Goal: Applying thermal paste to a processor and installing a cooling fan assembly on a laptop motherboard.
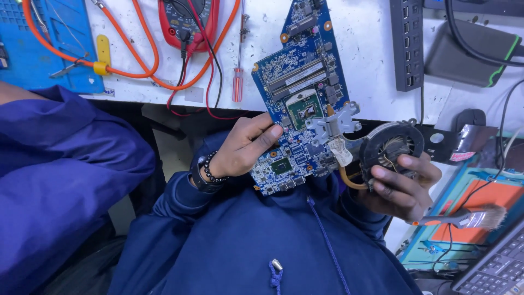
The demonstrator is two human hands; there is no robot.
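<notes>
A blue laptop circuit board (305, 82) leans from the white bench edge down toward my chest. My left hand (245, 147), with a bead bracelet at the wrist, grips the board's lower left edge, thumb on its face. My right hand (401, 183) holds a round black cooling fan (392, 146) joined by a copper pipe to a grey metal bracket (333, 125) that sits over the board's chip area. A small brush (469, 218) is pinched under the fingers of the same hand.
On the white bench (371, 49) lie a red-handled screwdriver (238, 82), a red multimeter (188, 22) with leads, an orange cable (147, 60), a blue mat (49, 43) and a black port strip (408, 43). A keyboard (496, 267) sits lower right. Another person's blue sleeve (60, 169) fills the left.
</notes>
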